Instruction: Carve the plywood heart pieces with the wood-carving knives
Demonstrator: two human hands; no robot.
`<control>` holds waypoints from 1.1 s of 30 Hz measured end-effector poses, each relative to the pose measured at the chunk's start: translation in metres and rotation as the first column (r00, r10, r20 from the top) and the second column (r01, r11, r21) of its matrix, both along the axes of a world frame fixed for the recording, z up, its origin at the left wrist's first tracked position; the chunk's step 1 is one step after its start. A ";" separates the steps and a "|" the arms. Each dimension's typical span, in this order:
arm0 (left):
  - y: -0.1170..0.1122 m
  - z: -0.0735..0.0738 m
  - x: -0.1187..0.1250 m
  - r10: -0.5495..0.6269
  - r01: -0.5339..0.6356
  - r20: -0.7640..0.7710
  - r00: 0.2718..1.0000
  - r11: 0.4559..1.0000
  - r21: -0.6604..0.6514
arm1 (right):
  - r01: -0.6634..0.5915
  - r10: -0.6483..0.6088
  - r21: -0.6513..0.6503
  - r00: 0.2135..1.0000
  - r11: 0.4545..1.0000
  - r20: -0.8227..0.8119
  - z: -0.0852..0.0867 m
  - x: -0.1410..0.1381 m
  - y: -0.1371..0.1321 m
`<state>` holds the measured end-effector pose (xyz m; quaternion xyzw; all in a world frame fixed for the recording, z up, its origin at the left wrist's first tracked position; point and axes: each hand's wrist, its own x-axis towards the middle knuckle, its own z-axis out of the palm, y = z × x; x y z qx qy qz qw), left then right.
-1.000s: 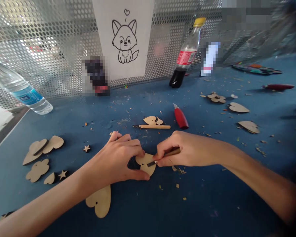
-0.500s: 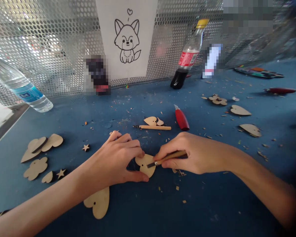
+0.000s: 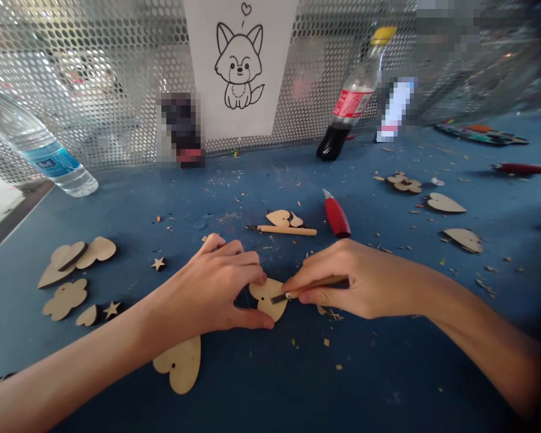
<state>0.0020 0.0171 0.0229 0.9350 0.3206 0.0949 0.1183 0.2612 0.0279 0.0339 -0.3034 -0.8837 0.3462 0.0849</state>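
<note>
My left hand [image 3: 229, 285] grips a small wooden heart [image 3: 275, 308] by its edges, with thumb below and fingers above, flat on the blue table. A small hole shows in the heart. My right hand [image 3: 336, 279] is closed around a wood-carving chisel [image 3: 313, 287] with a wooden handle; its flat metal blade lies on the heart's face, to the right of the hole. A larger wooden heart [image 3: 183, 368] lies partly under my left forearm. Just beyond my hands rest another carving tool [image 3: 288, 230] and a red-handled knife [image 3: 337, 218].
Wooden hearts, a flower [image 3: 67, 299] and stars [image 3: 112, 309] lie at left. More wooden cutouts [image 3: 446, 203] and shavings are scattered at right. A water bottle [image 3: 56, 159] and a cola bottle [image 3: 354, 103] lean against the perforated metal panel [image 3: 130, 78], which bears a fox drawing [image 3: 240, 69].
The whole view has shifted slightly, moving things a little up and to the right. Both hands keep the same hold on the heart and the chisel.
</note>
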 end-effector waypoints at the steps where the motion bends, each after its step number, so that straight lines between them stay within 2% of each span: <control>1: 0.000 0.000 0.000 0.002 -0.002 -0.003 1.000 1.000 -0.002 | -0.005 0.005 0.043 1.000 0.999 0.000 0.000 0.000 0.000; 5: 0.000 -0.001 0.001 0.003 -0.003 -0.017 1.000 1.000 0.008 | -0.020 0.008 0.258 0.999 0.966 0.047 -0.005 0.002 -0.002; 8: -0.001 -0.001 0.001 0.007 -0.006 -0.005 1.000 1.000 0.024 | -0.050 -0.002 0.479 0.994 0.876 0.107 -0.011 0.002 -0.001; 10: -0.001 -0.001 0.000 0.011 -0.011 0.003 1.000 1.000 0.015 | -0.069 0.012 0.559 0.994 0.826 0.106 -0.012 0.001 0.000; 11: -0.001 -0.001 0.000 0.012 -0.012 0.003 1.000 1.000 0.008 | -0.071 0.022 0.565 0.995 0.822 0.093 -0.012 0.002 0.000; 17: -0.001 0.000 0.000 0.007 -0.007 0.008 1.000 1.000 -0.012 | 0.001 -0.034 0.464 0.997 0.886 0.063 -0.004 0.008 -0.004; 26: -0.001 -0.001 0.000 0.009 -0.009 -0.003 1.000 1.000 -0.024 | -0.020 -0.021 0.496 0.997 0.868 0.076 -0.007 0.006 -0.010; 33: -0.001 -0.001 0.000 -0.001 0.001 0.005 1.000 1.000 0.006 | -0.019 -0.028 0.476 0.995 0.880 0.093 -0.006 0.004 -0.011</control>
